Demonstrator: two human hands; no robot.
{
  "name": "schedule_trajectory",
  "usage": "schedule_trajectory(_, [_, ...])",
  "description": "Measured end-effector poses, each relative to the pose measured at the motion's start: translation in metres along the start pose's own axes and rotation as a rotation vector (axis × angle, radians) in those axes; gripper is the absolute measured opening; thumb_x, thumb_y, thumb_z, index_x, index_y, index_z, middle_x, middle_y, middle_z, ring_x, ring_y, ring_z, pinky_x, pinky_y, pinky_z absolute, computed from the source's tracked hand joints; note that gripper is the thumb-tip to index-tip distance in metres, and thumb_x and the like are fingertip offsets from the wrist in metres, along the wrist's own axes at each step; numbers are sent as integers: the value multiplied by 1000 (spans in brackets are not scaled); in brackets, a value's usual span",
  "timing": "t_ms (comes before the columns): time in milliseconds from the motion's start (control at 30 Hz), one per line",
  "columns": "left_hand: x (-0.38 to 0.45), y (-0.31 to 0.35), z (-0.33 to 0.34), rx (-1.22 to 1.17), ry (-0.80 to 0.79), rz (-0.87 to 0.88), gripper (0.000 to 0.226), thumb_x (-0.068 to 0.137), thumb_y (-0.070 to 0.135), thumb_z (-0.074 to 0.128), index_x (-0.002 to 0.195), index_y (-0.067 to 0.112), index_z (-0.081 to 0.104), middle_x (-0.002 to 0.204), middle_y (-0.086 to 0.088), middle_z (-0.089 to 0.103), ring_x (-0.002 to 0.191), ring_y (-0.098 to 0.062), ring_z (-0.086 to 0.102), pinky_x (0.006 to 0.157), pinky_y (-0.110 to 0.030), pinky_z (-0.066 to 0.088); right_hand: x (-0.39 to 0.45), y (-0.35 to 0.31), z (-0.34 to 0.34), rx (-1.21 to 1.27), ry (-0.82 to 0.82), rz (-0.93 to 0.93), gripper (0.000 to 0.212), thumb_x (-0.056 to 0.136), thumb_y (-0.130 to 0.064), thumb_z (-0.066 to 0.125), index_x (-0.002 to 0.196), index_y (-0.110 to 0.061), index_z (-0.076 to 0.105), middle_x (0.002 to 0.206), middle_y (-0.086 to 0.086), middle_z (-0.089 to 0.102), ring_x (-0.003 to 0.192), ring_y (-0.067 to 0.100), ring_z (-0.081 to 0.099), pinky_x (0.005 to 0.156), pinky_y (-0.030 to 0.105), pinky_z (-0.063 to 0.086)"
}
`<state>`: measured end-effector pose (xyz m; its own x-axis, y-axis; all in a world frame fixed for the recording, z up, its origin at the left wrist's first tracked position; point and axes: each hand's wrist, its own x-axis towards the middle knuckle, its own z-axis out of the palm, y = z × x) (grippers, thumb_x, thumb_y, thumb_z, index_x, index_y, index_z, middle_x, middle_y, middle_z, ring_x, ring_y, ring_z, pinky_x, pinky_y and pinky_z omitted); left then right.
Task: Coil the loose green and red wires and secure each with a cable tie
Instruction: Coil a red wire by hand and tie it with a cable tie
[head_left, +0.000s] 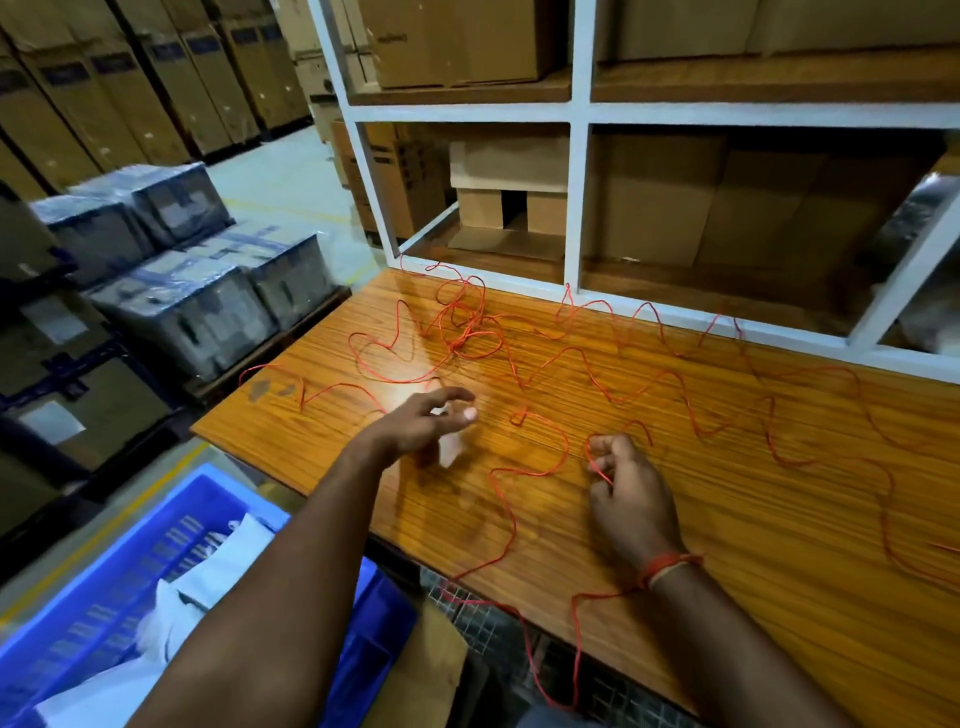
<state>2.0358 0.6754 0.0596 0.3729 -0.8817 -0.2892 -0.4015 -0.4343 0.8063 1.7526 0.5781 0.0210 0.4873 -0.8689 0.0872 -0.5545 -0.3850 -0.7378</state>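
Red wire (540, 358) is spread in loose tangled loops over the wooden worktop (779, 545), with one part hanging over its near edge. A strand is pinched in the curled right hand (626, 493). The left hand (426, 423) is held above the worktop with relaxed fingers, and nothing is gripped by it.

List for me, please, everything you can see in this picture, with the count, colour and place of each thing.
red wire: one seen, red, loose across the wooden table and hanging over its near edge
wooden table: one, orange-brown, centre and right
shelf unit: one, white frame, behind the table
cardboard boxes: several, brown, on the shelves
wrapped cartons: several, in clear film, stacked on the left
crate: one, blue, lower left, holding white items
wrist thread: one, red-orange, on the right wrist
left hand: fingers loosely spread above the table, blurred
right hand: grips the red wire
No green wire shows.
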Motion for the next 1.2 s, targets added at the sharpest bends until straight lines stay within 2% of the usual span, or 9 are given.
schedule_trajectory(67, [0, 8, 19, -11, -91, 56, 37, 95, 39, 72, 129, 26, 68, 120, 3, 70, 106, -6, 66, 82, -25, 49, -2, 3, -2, 5, -7, -4, 52, 78, 3, 59, 125, -20, 60, 101, -5, 67, 100, 21, 65, 84, 26, 45])
schedule_trajectory(133, [0, 14, 39, 10, -116, 106, 31, 93, 34, 75, 120, 20, 71, 86, 2, 67, 72, -7, 64, 66, -23, 47, -6, 7, -5, 3, -12, -11, 55, 77, 4, 59, 127, -20, 60, 104, -2, 68, 101, 21, 65, 84, 22, 42])
schedule_trajectory(200, [-3, 16, 60, 32, -152, 146, 26, 93, 29, 76, 114, 16, 70, 62, -1, 46, 49, -10, 41, 47, -21, 33, -13, 11, -10, 0, -19, -16, 59, 78, 4, 58, 132, -19, 59, 106, -3, 66, 103, 20, 64, 84, 20, 40])
schedule_trajectory(367, [-24, 32, 113, 79, -248, 207, 26, 93, 33, 76, 114, 20, 70, 86, 2, 64, 74, -5, 56, 62, -18, 42, -33, 26, -25, 12, 0, -34, 59, 81, 4, 57, 136, -16, 57, 111, 2, 68, 110, 23, 62, 93, 28, 45])
schedule_trajectory(500, [-50, 55, 163, 76, -257, 239, 24, 93, 18, 76, 112, 8, 68, 90, 7, 65, 70, 4, 58, 66, -14, 43, -60, 47, -48, 31, -33, -10, 56, 85, 1, 57, 138, -17, 55, 114, 1, 68, 112, 21, 61, 94, 29, 45])
schedule_trajectory(733, [-104, 87, 283, 183, -71, 274, 25, 75, 54, 76, 88, 35, 67, 88, 1, 59, 64, -6, 51, 61, -20, 36, -136, 114, -131, 20, -91, -54, 52, 89, 1, 57, 138, -13, 56, 125, 7, 66, 119, 22, 59, 94, 23, 40])
schedule_trajectory(900, [-154, 127, 380, 268, 36, 246, 16, 86, 42, 76, 88, 31, 64, 95, -2, 63, 86, -18, 61, 73, -29, 49, -206, 169, -199, 59, -85, -83, 44, 89, 6, 56, 127, -14, 64, 116, 4, 66, 109, 16, 57, 98, 29, 44])
schedule_trajectory(1033, [-187, 177, 452, 219, -89, 281, 19, 94, 33, 72, 90, 15, 66, 80, -3, 67, 77, -23, 61, 69, -37, 47, -252, 207, -259, 40, -83, -113, 35, 87, 6, 55, 106, -23, 64, 101, -2, 64, 97, 14, 56, 87, 33, 47])
schedule_trajectory(1200, [-218, 235, 540, 107, -319, 296, 34, 83, 46, 69, 89, 13, 64, 83, -10, 67, 77, -25, 62, 76, -46, 53, -299, 255, -341, 44, -34, 27, 35, 91, 5, 54, 112, -19, 69, 109, -2, 69, 103, 14, 61, 90, 29, 50])
